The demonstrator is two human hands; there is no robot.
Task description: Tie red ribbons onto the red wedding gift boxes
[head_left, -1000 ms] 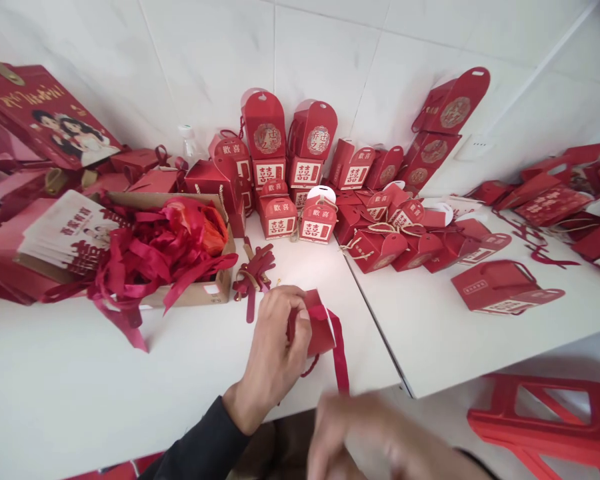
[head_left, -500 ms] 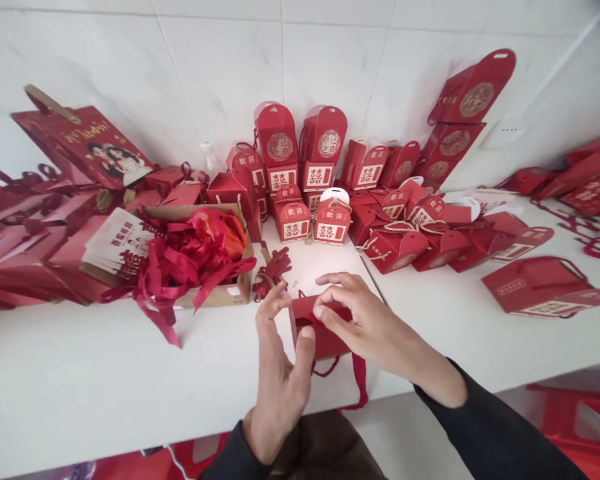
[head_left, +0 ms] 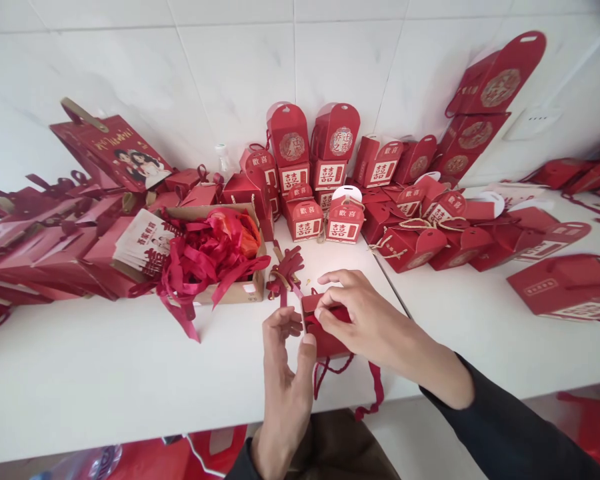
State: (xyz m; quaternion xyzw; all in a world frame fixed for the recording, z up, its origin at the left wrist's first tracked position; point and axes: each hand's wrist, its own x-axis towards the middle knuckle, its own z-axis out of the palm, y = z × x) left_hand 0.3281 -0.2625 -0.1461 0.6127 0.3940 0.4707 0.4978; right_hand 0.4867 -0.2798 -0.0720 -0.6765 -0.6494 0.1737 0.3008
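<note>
In front of me on the table a small red gift box (head_left: 330,345) stands with its top open. My right hand (head_left: 363,313) is over its right half, thumb and forefinger pinched together; what is between the fingertips, if anything, is too small to make out. My left hand (head_left: 287,383) is beside the box's left wall, thumb apart from half-curled fingers, with nothing visible in it. A dark red cord (head_left: 321,380) loops from the box's near side. A red ribbon (head_left: 377,393) trails from beneath my right wrist over the table's near edge.
A cardboard tray (head_left: 253,291) heaped with red ribbons (head_left: 205,250) stands at left, near rows of red boxes (head_left: 70,260). Bundled dark red ties (head_left: 285,270) lie beyond my left hand. Red double-happiness boxes (head_left: 345,223) line the wall, with several more at right. A seam (head_left: 393,287) crosses the table.
My left hand has drawn its fingers in toward the box's left wall. My right hand stays pinched over the box. The whole view has shifted slightly, moving the scene rightward.
</note>
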